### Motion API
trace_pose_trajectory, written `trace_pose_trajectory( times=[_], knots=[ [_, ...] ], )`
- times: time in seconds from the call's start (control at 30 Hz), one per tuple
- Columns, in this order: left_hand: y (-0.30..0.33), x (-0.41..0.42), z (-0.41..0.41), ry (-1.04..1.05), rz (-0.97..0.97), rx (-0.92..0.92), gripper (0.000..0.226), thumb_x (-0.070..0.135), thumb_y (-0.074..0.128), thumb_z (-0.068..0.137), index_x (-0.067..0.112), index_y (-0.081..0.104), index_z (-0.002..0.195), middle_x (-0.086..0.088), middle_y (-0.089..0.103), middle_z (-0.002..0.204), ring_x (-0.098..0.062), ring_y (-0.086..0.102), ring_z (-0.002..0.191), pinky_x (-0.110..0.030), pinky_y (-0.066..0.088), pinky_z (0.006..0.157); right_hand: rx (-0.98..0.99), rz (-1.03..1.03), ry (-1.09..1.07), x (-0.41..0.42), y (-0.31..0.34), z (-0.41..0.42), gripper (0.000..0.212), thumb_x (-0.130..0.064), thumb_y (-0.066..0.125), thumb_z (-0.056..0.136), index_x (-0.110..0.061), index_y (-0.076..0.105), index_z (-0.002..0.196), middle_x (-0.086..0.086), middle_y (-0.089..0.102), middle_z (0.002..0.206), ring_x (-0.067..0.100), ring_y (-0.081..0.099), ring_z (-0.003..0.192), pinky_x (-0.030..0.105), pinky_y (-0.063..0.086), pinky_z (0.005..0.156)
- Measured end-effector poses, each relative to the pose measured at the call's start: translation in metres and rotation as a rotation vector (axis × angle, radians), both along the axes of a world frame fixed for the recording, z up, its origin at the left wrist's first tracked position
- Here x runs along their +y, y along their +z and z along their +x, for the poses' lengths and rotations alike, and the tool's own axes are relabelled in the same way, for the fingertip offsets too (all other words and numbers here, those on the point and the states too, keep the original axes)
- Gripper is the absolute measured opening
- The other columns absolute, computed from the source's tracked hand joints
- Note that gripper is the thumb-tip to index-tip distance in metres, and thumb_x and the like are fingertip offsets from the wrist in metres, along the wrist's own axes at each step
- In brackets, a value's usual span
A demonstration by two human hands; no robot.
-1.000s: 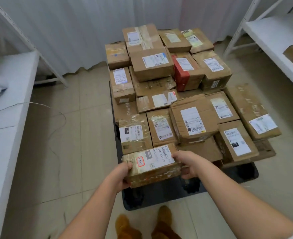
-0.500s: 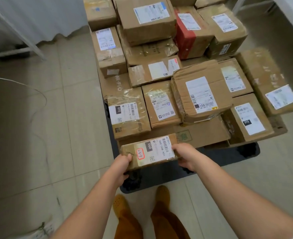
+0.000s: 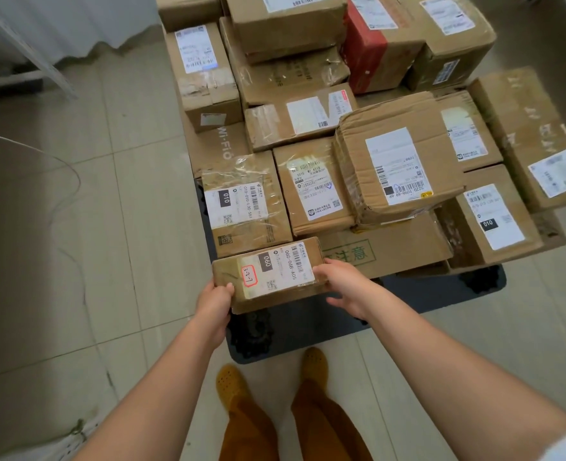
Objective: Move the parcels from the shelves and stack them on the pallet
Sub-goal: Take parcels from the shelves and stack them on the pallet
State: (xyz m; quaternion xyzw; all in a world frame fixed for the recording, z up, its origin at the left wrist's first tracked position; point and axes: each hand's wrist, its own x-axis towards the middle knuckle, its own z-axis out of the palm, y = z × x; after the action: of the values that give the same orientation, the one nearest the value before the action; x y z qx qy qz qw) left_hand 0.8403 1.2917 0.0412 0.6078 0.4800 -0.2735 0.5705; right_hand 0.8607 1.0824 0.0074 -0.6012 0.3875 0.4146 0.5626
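- Nearest: the person's legs in orange-brown trousers and shoes stand on the tiled floor, just short of the pallet's front edge.
- Left hand grips the left end of a small parcel, thumb on top and fingers curled underneath.
- Right hand holds the parcel's right end: thumb over the label edge, fingers bent round the side and looser than the left's.
- The parcel sits at the front-left corner of the black pallet, low over bare deck. Cannot tell whether it is fully down or just above the deck.
- Its back edge is just beside a taped box marked 010.
- To its right a flat carton with green print lies along the front edge.
- Progress, judged: late stage. The pallet carries many parcels, two layers in places.
- Only a strip of deck along the front edge shows bare.
- This parcel is not yet released; hands remain to be let go.
- Shelves are barely in view, so the number of parcels left cannot be told.
- Middle: a bulging, crumpled box rides on top of its neighbours.
- Far edge: a box with red tape in a taller stack.
- Room: a loose cable on the floor at left, and a white shelf leg and a white curtain at far left.
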Motion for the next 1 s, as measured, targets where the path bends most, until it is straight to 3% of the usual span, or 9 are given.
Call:
trace_pose_trajectory(
  times=[0.17,0.3,0.4,0.57,0.83,1.0],
  knots=[
    [-0.001,0.005,0.001,-0.014,-0.008,0.01,0.039,0.008,0.036,0.106,0.014,0.045,0.144,-0.002,0.058,0.118,-0.016,0.049,0.104,-0.032,0.039,0.089,-0.005,-0.008,-0.009,0.0,-0.002,0.0,0.056,-0.026,0.061,0.092,-0.025,0.042,0.145,0.001,0.059,0.131,0.022,0.052,0.121,0.038,0.042,0.088],
    [-0.003,0.006,-0.002,-0.007,-0.007,0.033,0.038,0.006,0.038,0.105,0.015,0.047,0.14,-0.005,0.06,0.122,-0.018,0.05,0.108,-0.042,0.036,0.109,-0.002,-0.022,-0.017,-0.003,-0.001,-0.001,0.046,-0.024,0.058,0.094,-0.022,0.046,0.139,0.002,0.064,0.124,0.021,0.055,0.118,0.038,0.043,0.089],
    [-0.007,0.007,-0.004,-0.015,-0.009,0.066,0.037,0.003,0.04,0.103,0.014,0.048,0.137,-0.004,0.059,0.116,-0.022,0.053,0.111,-0.043,0.037,0.109,0.011,-0.067,-0.038,-0.005,0.001,-0.001,0.035,-0.02,0.057,0.094,-0.018,0.055,0.129,0.002,0.071,0.109,0.02,0.062,0.108,0.039,0.048,0.092],
    [-0.011,0.002,-0.003,-0.043,-0.033,0.115,0.036,0.005,0.045,0.101,0.015,0.051,0.134,-0.007,0.059,0.129,-0.029,0.053,0.124,-0.049,0.041,0.11,-0.007,-0.147,-0.129,-0.013,0.006,-0.001,0.027,-0.011,0.051,0.095,-0.012,0.056,0.121,0.005,0.07,0.098,0.018,0.064,0.094,0.036,0.05,0.091],
    [0.002,-0.031,0.006,-0.182,-0.081,0.122,0.039,0.01,0.05,0.1,0.02,0.051,0.138,-0.003,0.063,0.119,-0.023,0.058,0.112,-0.047,0.041,0.109,-0.032,-0.224,-0.266,-0.041,0.007,-0.01,0.033,-0.011,0.051,0.098,-0.012,0.049,0.131,0.007,0.068,0.107,0.022,0.068,0.094,0.041,0.056,0.091],
    [0.006,-0.075,0.016,-0.328,-0.128,0.121,0.04,0.016,0.05,0.1,0.022,0.052,0.14,0.0,0.066,0.116,-0.019,0.061,0.108,-0.048,0.041,0.109,-0.047,-0.486,-0.319,-0.082,0.008,-0.011,0.039,-0.022,0.059,0.094,-0.018,0.051,0.132,0.011,0.055,0.127,0.023,0.065,0.086,0.035,0.06,0.071]
  ],
)
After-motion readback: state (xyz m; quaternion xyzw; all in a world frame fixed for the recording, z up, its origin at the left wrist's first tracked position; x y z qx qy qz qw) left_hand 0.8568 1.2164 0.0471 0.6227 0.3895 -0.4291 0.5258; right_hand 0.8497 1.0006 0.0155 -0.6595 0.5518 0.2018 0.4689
